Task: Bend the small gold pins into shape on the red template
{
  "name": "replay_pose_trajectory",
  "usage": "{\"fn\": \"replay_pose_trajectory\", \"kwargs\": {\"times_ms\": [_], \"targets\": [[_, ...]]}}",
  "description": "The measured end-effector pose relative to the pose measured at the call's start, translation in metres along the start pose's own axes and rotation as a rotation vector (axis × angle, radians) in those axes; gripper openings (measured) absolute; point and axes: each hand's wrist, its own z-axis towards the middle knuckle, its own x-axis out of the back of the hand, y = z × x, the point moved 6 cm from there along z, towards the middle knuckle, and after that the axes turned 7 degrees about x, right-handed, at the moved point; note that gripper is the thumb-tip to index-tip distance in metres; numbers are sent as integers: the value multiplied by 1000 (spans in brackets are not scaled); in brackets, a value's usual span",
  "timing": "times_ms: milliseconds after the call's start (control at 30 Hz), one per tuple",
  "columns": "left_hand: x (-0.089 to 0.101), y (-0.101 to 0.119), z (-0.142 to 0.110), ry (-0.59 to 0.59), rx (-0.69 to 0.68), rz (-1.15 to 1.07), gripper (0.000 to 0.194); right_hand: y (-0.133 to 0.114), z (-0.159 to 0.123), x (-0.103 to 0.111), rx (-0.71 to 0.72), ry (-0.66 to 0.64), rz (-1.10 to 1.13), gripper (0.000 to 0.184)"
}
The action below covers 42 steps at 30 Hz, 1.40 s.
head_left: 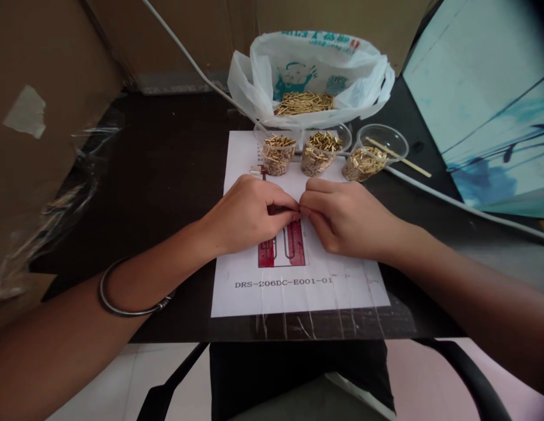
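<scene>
Over a printed paper sheet point(236, 292), my left hand point(249, 213) and my right hand point(346, 216) meet at their fingertips. Both are closed in a pinch; whatever sits between the fingers is too small or hidden to name. Beneath them shows a red printed drawing point(266, 257), partly covered by my left hand. Just beyond the hands stand two clear plastic cups, a left cup point(278, 156) and a middle cup point(321, 153), both holding small brass-coloured pins. A right cup point(363, 164) of similar pieces leans to one side.
A white plastic bag point(263, 76) with longer brass-coloured pins point(304, 103) stands behind the cups. A thin wooden stick point(407, 162) lies by the right cup. A white cable point(456, 199) crosses the dark table point(166, 146). Cardboard point(188, 41) walls the back and left.
</scene>
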Motion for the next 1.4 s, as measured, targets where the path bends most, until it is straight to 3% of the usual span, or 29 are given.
{"fn": "replay_pose_trajectory", "kwargs": {"times_ms": [367,700,1067,1233,1400], "targets": [[1,-3,-1,9,87,-11,14,1,-1,-6,-1,4,33,17],[7,-7,-3,173,124,-103,14,14,-2,-5,-119,-3,223,21],[2,1,0,49,17,63,12,15,-2,-4,-132,22,291,22],[2,2,-3,45,12,35,8,17,-3,-1,-162,97,334,21],[6,0,-5,150,43,-32,10,17,-4,2,-138,187,368,22]]}}
